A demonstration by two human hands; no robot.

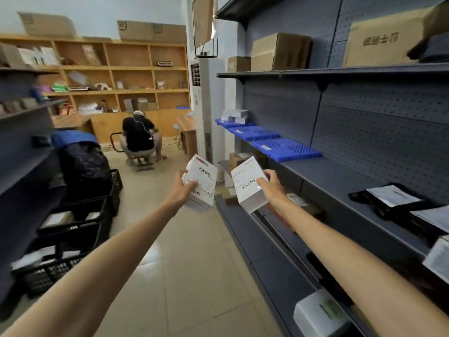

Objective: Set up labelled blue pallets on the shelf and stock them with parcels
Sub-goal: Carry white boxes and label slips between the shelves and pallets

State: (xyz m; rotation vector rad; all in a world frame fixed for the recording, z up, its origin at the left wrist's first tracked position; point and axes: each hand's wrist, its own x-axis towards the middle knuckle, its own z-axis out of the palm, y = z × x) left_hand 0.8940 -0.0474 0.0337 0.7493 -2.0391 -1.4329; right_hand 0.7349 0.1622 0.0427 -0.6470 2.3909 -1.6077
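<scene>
- The left hand (181, 188) grips a white labelled parcel (202, 181), thumb across its barcode face. The right hand (272, 184) grips a second white parcel (246, 183) the same way. Both parcels are held above the aisle floor, beside the shelf (328, 181).
- Black mailer bags (388, 198) lie on that shelf, nearer than the pallets.
- Further along, three blue pallets sit in a row. The nearest pallet (286, 149) and middle pallet (254, 133) each show a small label and look bare. The farthest pallet (230, 124) carries small boxes (237, 115).
- The step in hand looks like stocking. Next, each parcel needs carrying forward and setting flat on a bare pallet; the labels are too small to read.
</scene>
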